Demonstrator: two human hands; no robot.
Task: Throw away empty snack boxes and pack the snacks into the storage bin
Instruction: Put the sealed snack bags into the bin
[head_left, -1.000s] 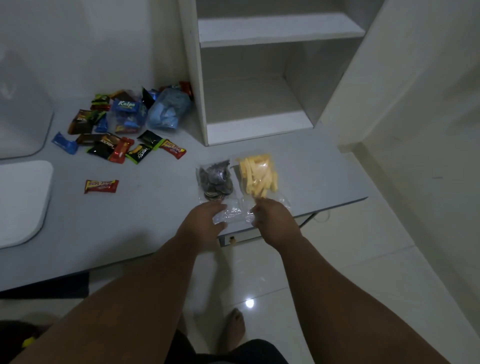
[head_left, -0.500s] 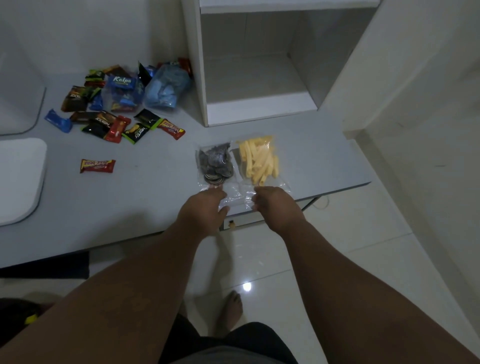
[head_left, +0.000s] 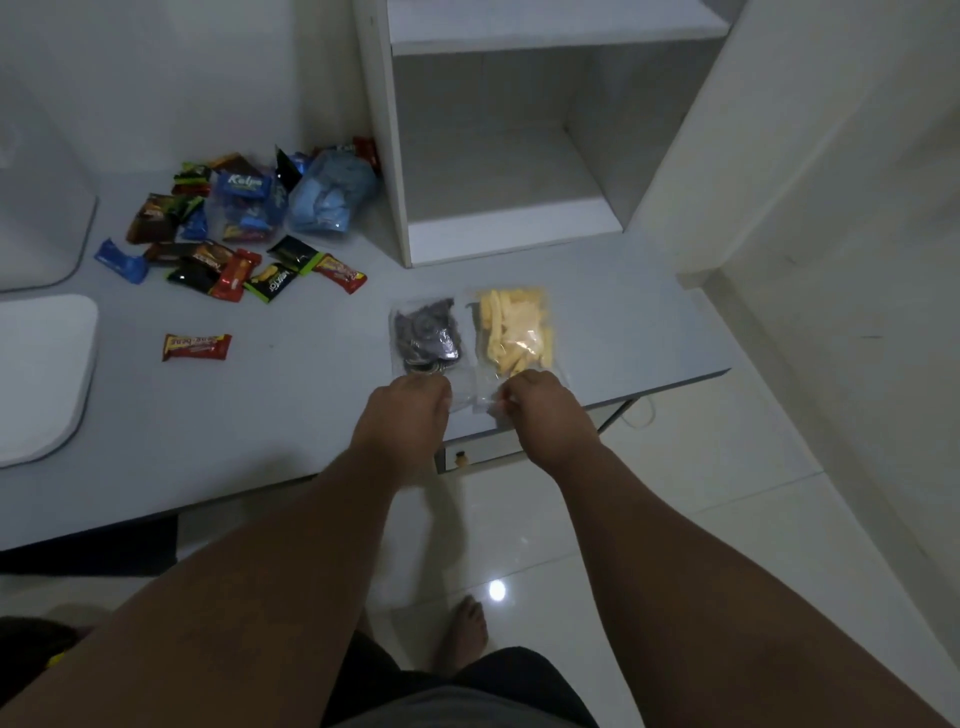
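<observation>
Two clear plastic bags lie side by side near the front edge of the grey table (head_left: 270, 431). The left bag of dark round cookies (head_left: 427, 336) has its near end pinched by my left hand (head_left: 408, 415). The right bag of yellow stick snacks (head_left: 514, 328) has its near end gripped by my right hand (head_left: 545, 410). A pile of small wrapped snacks (head_left: 234, 228) lies at the back left, with a single red bar (head_left: 196, 346) apart from it. A clear storage bin (head_left: 36, 208) stands at the far left.
A white bin lid (head_left: 41, 374) rests on the table's left side. A white open shelf unit (head_left: 498, 156) stands behind the two bags. The table's right corner ends just past the yellow bag; tiled floor and my bare foot (head_left: 467, 634) lie below.
Both hands stay on the near ends of the two bags. The view has shifted slightly; the bags and the snack pile keep their places on the table.
</observation>
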